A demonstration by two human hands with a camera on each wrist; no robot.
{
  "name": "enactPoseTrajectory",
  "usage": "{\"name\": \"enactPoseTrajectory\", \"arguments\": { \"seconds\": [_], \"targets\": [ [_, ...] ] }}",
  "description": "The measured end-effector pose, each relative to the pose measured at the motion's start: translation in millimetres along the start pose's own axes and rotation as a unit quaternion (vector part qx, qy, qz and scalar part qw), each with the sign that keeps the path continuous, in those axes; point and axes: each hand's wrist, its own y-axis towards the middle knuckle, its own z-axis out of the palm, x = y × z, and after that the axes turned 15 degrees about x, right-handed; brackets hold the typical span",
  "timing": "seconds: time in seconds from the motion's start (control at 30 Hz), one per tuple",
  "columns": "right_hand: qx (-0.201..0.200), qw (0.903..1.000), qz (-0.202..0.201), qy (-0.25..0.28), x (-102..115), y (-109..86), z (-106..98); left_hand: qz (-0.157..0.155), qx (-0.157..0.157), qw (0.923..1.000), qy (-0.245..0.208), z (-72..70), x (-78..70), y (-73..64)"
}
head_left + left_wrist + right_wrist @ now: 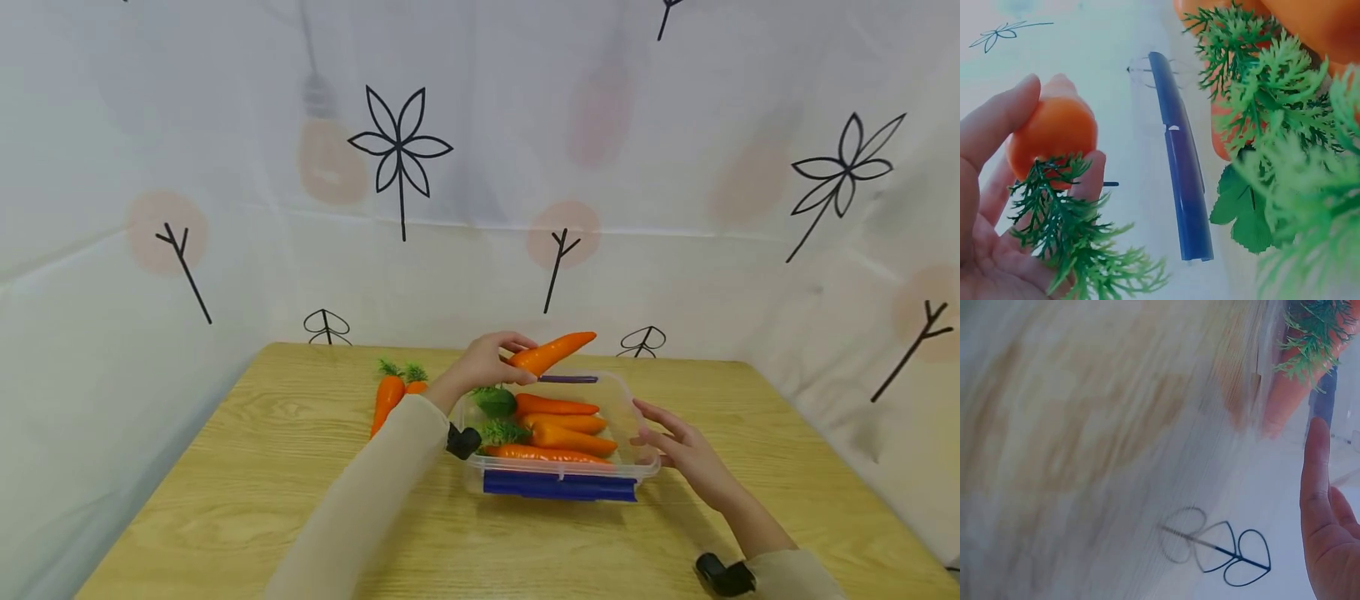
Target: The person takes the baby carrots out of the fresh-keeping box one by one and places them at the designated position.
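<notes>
My left hand (486,362) holds an orange carrot (557,353) over the back rim of a clear plastic box (651,468). In the left wrist view, thumb and fingers close around the thick end of this carrot (1054,134), and its green fronds (1063,219) hang toward the palm. Inside the box lie several orange carrots (573,440) side by side, their leafy tops (495,402) toward the left wall. At the right side of the box, my right hand (693,457) rests its extended fingers on the wall.
Two more carrots (387,397) lie on the wooden table (247,483) left of the box, partly hidden by the left forearm. A blue latch (558,485) hangs along the front of the box. Behind the table hangs a patterned white cloth (465,275).
</notes>
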Motion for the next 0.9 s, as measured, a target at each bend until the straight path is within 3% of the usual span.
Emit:
{"name": "enactPoseTrajectory", "arguments": {
  "seconds": [0.23, 0.43, 0.73, 0.9],
  "targets": [
    [-0.006, 1.0000, 0.003, 0.001, -0.5, 0.1, 1.2, 0.005, -0.043, 0.9982, -0.042, -6.2, 2.2, -14.5],
    [-0.006, 1.0000, 0.001, -0.004, 0.4, -0.7, 0.9, -0.009, -0.099, 0.9920, -0.077, -9.4, 4.6, -28.6],
    [-0.003, 1.0000, 0.006, -0.002, 2.0, -0.3, 0.9, -0.012, -0.173, 0.9759, -0.133, -9.3, 12.5, -42.5],
    [-0.004, 0.9999, 0.009, -0.005, 2.9, -0.1, 1.4, -0.005, -0.215, 0.9673, -0.134, -8.4, 19.5, -48.5]
  ]
}}
